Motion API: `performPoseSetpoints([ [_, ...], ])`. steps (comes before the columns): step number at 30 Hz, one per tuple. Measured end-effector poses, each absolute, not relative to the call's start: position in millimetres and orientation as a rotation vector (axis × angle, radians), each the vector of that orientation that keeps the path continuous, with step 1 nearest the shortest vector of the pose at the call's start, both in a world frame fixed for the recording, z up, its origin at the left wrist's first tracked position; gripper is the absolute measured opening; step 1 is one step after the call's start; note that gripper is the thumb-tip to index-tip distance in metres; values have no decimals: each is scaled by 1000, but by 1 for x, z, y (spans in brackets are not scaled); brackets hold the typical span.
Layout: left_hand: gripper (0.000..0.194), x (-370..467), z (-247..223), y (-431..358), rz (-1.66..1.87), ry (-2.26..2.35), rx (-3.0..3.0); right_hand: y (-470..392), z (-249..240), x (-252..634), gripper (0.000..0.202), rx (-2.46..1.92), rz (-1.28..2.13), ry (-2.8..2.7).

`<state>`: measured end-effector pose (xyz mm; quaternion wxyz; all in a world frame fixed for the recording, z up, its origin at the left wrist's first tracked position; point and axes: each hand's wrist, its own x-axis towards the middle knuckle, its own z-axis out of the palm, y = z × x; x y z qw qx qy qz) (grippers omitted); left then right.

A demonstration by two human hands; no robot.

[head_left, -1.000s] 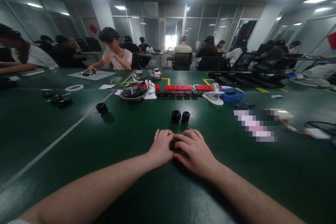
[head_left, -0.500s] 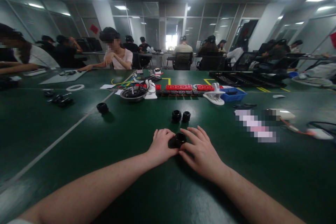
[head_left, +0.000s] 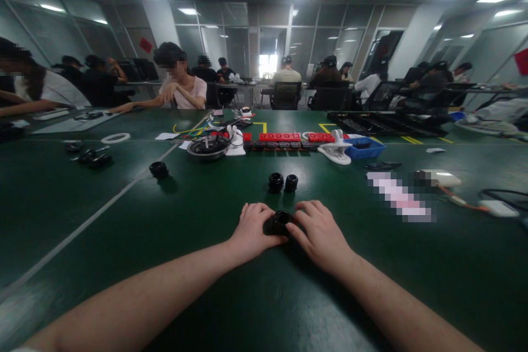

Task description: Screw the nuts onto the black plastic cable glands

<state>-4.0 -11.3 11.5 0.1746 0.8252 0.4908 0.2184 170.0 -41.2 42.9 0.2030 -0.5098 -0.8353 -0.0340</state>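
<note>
A black, hollow cylindrical fitting (head_left: 271, 225) stands on the green table between my hands, its round opening facing up. My left hand (head_left: 252, 228) is closed around its left side, the thumb across the near side. From the right, my right hand (head_left: 320, 230) grips its upper rim, with the thumb on the near edge and the fingers bent behind. The fingers hide part of the fitting's wall. Just beyond it stand two shorter ribbed black rings, a larger one (head_left: 276, 182) and a smaller one (head_left: 291, 183).
Another black ring (head_left: 159, 170) lies to the left. At the back are a round dish (head_left: 208, 149), red-and-black strips (head_left: 280, 137), a white clamp stand (head_left: 336, 151) and a blue bin (head_left: 366, 148). Cabled devices (head_left: 439, 178) lie at right. Other people sit beyond the table.
My right hand has drawn its spread fingers in, and its thumb has moved up onto the fitting's rim. My left hand keeps its hold. The view has shifted slightly.
</note>
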Motion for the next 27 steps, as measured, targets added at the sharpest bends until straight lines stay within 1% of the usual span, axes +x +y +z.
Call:
performPoseSetpoints([
  [7, 42, 0, 8, -15, 621, 1390, 2379, -42, 42, 161, 30, -1532, -3, -2328],
  [15, 31, 2, 12, -21, 594, 1349, 2405, -41, 37, 155, 30, -1481, 48, -2286],
  [22, 31, 4, 18, -23, 582, 1358, 2389, -39, 37, 154, 30, -1485, 108, -2212],
  [27, 33, 3, 18, -23, 577, 1356, 2380, -41, 43, 154, 26, -1488, 134, -2207],
])
